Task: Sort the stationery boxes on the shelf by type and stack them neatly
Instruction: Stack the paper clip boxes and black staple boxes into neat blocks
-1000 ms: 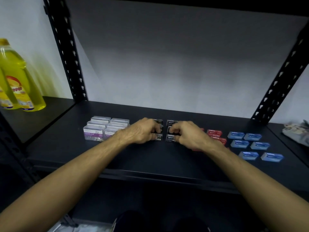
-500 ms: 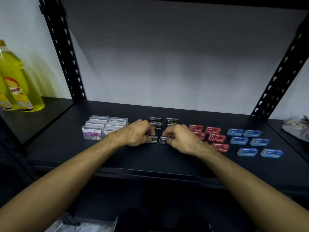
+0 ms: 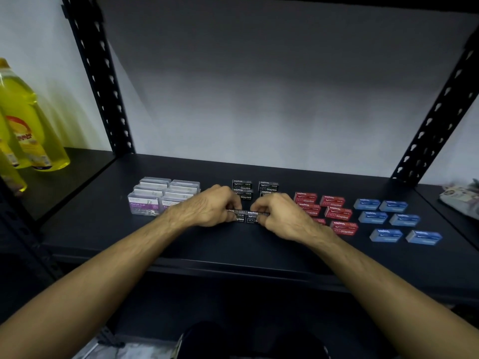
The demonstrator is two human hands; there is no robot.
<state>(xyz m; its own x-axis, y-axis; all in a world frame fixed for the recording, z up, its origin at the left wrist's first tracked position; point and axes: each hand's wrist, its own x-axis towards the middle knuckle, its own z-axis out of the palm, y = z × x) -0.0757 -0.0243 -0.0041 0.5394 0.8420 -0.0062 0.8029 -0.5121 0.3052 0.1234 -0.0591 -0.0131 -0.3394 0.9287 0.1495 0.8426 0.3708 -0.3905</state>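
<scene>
Shelf (image 3: 108,229): a dark board between black perforated uprights; every box sits on it, nearer its front edge than its back.
Yellow bottles (image 3: 28,125): on the neighbouring board past the left upright.
Paper-clip boxes (image 3: 155,198): clear, packed in two touching columns toward the left end.
Blue staple boxes (image 3: 388,218): two spaced columns toward the right end.
Red staple boxes (image 3: 334,213): just left of the blue ones.
Black staple boxes (image 3: 255,189): mid-shelf, two columns running back.
My left hand (image 3: 210,208): fingers curled, pinching the front left black box (image 3: 239,218).
My right hand (image 3: 282,216): fingers curled on the front right black box (image 3: 252,217), the two touching side by side.
</scene>
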